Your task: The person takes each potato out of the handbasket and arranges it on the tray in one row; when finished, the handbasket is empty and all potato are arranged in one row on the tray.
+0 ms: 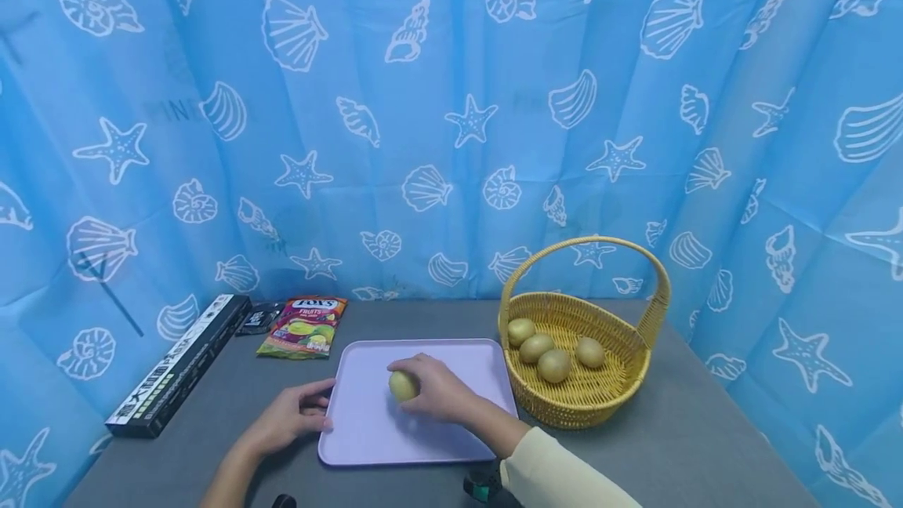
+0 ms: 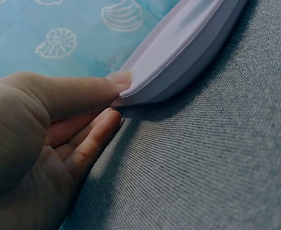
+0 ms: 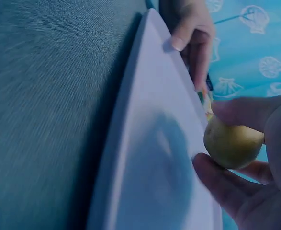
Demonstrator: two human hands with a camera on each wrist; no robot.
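A small yellow-brown potato [image 1: 403, 386] is gripped between the thumb and fingers of my right hand [image 1: 439, 390], over the middle of the pale purple tray [image 1: 367, 437]. The right wrist view shows that potato [image 3: 233, 143] above the tray surface, its shadow falling on the tray. At the tray's left edge, my left hand [image 1: 288, 416] pinches the rim. Up close in the left wrist view, the thumb lies on top of the tray rim [image 2: 174, 52] and the fingers are against its outer side. Several similar potatoes [image 1: 553, 365] lie in the yellow woven basket [image 1: 574, 414] to the right.
Behind the tray on the left lies a colourful Fox's sweets bag [image 1: 303, 328], beside a small black packet [image 1: 259, 318]. A long black-and-white box [image 1: 179, 367] stands farther left. The basket's tall handle [image 1: 585, 240] arches up. A blue shell-patterned curtain [image 1: 451, 139] surrounds the grey table [image 1: 705, 445].
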